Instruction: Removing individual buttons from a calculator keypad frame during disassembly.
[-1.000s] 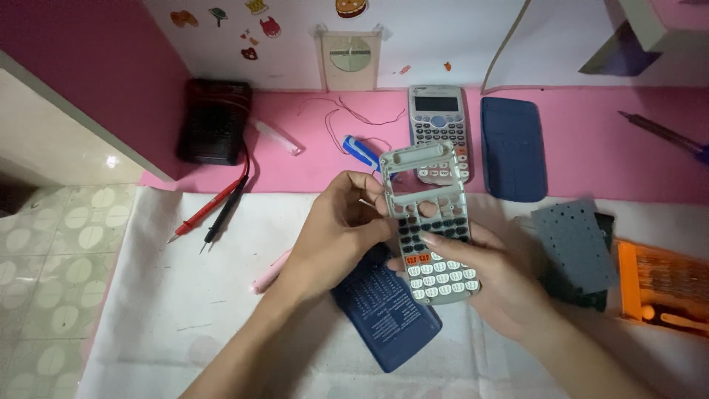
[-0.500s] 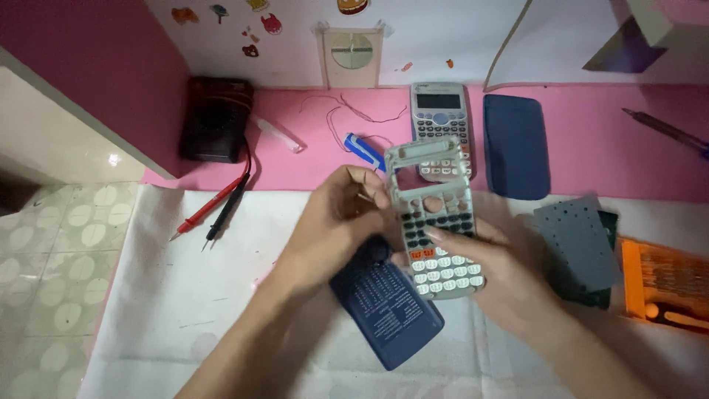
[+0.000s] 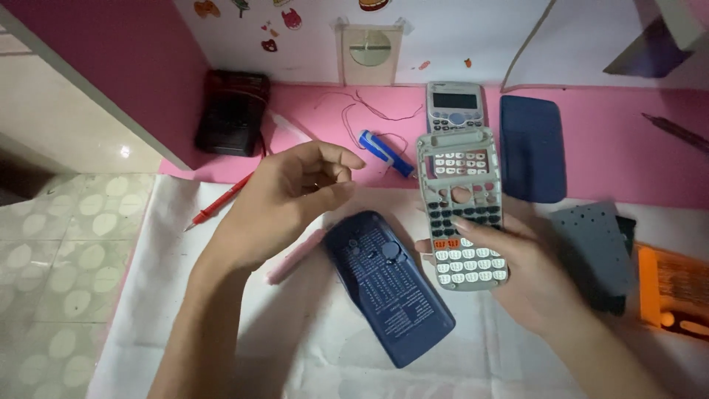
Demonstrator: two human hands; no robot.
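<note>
A grey calculator (image 3: 455, 106) lies at the back on the pink surface, its small rectangular screen (image 3: 454, 100) dark and blank. Nearer, a dark blue plastic back cover (image 3: 389, 284) rests on the white sheet, carrying a block of pale printed label (image 3: 402, 292) across its middle.

Home hobby desk: pink desktop (image 3: 591, 148), wall stickers (image 3: 281, 18), tiled floor (image 3: 59, 251).
</note>
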